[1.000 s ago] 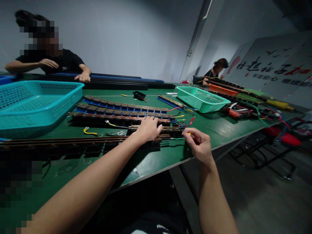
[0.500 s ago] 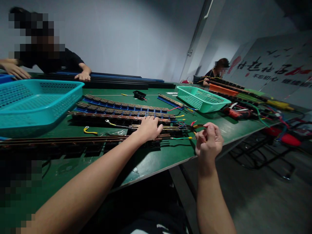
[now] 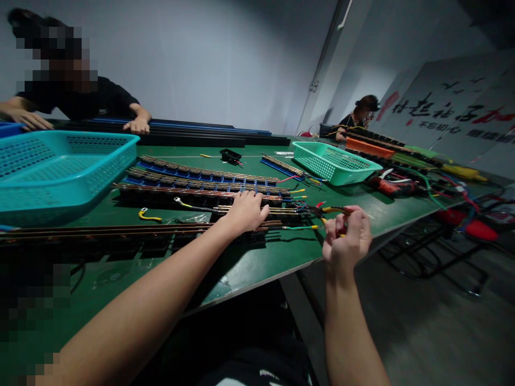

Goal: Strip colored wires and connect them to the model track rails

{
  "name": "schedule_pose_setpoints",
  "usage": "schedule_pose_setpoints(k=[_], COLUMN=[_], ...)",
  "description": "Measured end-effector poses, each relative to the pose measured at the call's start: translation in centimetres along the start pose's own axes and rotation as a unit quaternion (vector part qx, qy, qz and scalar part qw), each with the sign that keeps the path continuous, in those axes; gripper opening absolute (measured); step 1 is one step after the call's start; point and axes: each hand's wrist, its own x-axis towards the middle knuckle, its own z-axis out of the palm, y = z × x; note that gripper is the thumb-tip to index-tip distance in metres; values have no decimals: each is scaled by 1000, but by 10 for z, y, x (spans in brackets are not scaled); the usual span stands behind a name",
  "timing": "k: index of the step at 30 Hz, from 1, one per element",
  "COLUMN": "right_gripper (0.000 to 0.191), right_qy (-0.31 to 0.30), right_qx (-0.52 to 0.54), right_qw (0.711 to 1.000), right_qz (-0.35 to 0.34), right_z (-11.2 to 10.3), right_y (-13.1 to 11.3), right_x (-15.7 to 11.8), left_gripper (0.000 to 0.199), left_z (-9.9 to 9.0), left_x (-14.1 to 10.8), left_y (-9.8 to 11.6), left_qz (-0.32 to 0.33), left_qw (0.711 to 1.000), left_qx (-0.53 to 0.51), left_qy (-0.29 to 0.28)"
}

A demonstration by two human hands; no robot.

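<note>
The right hand (image 3: 348, 236) is wrapped around the yellow-and-black handles of the pliers (image 3: 330, 209), whose head points at the end of the brass-barred strip (image 3: 225, 210) on the green worktop (image 3: 249, 264); whether they bite a wire is unclear. The left hand (image 3: 247, 210) lies over that strip, fingers bent; I cannot tell whether it grips. A green wire (image 3: 300, 228) lies just nearer the wearer than the pliers' head.
</note>
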Motion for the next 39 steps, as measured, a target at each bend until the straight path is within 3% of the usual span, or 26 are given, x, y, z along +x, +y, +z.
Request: schedule_pose_setpoints(k=[4,9,15,29,34,39], right_gripper=[35,26,24,19,17,13], right_qy=[-49,-44,-49,-48,-146,-278], right_qx=[-43,11,27,39,-22,-143], right_qw=[997,994,998,998,989,949], right_qz=[-28,-95,-30,-5,0,-41], right_z=[4,12,11,17,1,-13], right_y=[-9,-43,-74,-41,-39,-44], right_x=[-8,-32,-57,-58,-60,-59], left_gripper=[42,41,43,44,43,44], left_z=[0,0,-2,-2,-1,1], left_x=[0,-1,-2,-2,-1,-1], left_y=[0,0,1,2,1,1], left_qz=[-1,-1,-2,-2,-2,-3], left_qw=[1000,1000,1000,1000,1000,1000], left_qx=[-1,-7,-1,6,11,16], left_qy=[5,7,1,1,4,7])
